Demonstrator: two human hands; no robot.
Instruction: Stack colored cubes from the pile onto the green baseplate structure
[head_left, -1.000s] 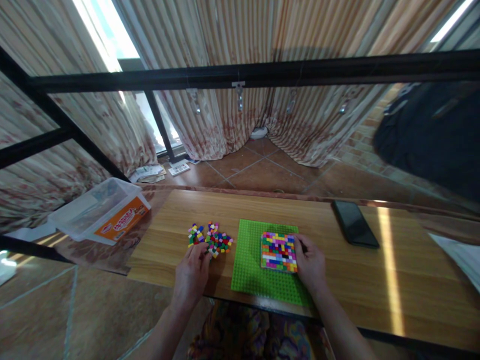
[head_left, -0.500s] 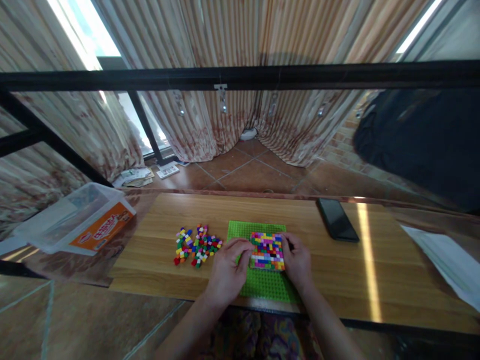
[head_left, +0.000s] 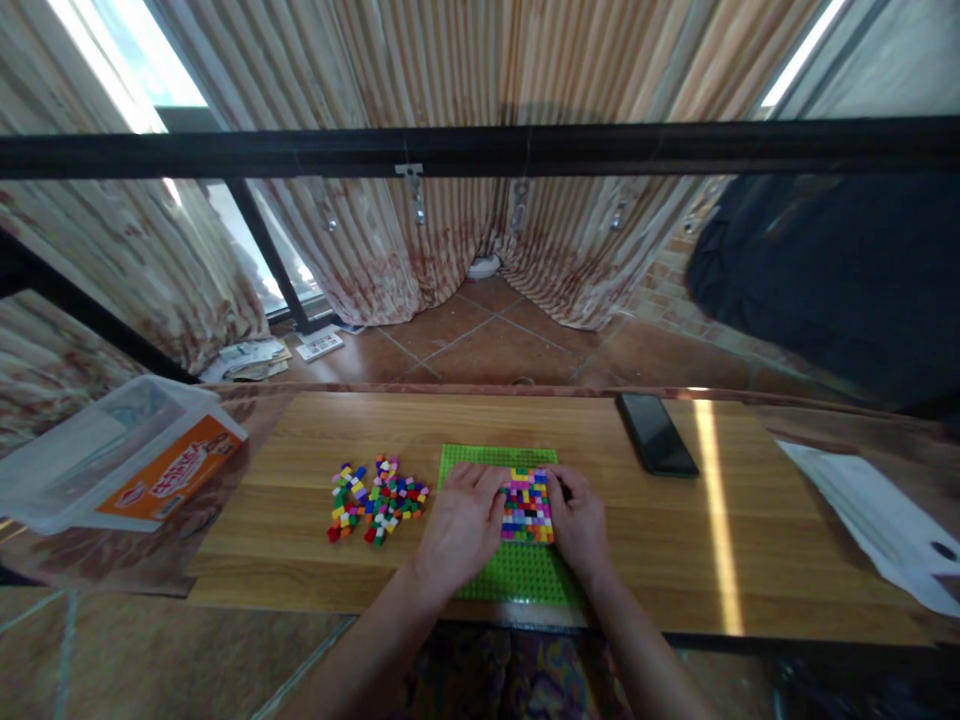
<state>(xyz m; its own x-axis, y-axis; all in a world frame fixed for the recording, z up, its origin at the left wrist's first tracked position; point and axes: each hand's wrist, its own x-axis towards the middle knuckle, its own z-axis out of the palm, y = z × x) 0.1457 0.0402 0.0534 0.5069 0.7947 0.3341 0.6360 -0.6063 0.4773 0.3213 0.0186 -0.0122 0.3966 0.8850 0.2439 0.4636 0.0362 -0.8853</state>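
- a wooden worktop point(head_left: 660, 545) stands in front of striped curtains point(head_left: 435, 80), with a band of sunlight across its right part.
- the multicoloured brick block point(head_left: 531, 508) is over the green baseplate point(head_left: 517, 580), directly between the two hands.
- its long axis cannot be told, since its left side is hidden.
- the left hand point(head_left: 459, 525) covers that side, thumb and fingertips bent in; whether its grip pinches a loose piece, i cannot tell.
- the right hand point(head_left: 581, 522) pinches the block's right edge between thumb and fingers, so both hands are equally near.
- loose bricks point(head_left: 388, 497) lie scattered left of the baseplate, nearer the left hand.
- farther out, a phone point(head_left: 658, 435) lies beyond the right hand.
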